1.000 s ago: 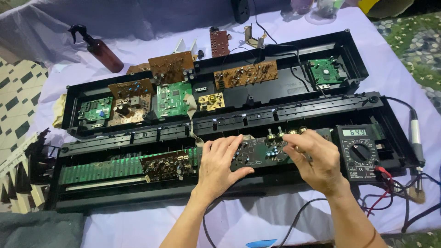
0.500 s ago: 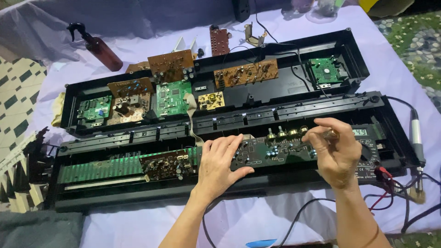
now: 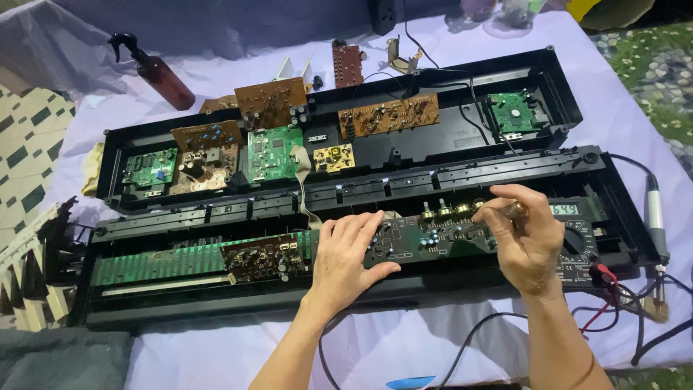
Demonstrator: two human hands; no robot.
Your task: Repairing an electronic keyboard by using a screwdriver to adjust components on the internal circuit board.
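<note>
the left hand [image 3: 346, 256] lies flat, fingers spread, pressing a dark, glossy circuit board [image 3: 426, 235] studded with brass knobs, inside a long black plastic case [image 3: 216, 307]. the right hand [image 3: 527, 238] pinches a small brass part [image 3: 514, 209] over the board's right end, just beside a multimeter [image 3: 577, 242]. lilac cloth [image 3: 216, 354] lies open toward the near edge.

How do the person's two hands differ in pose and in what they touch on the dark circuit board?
The left hand lies flat, fingers spread, pressing the dark circuit board; the right hand is raised and curled, fingertips pinched at the board's row of brass knobs. The right hand partly covers the multimeter; the left covers none. Both are bare.
</note>
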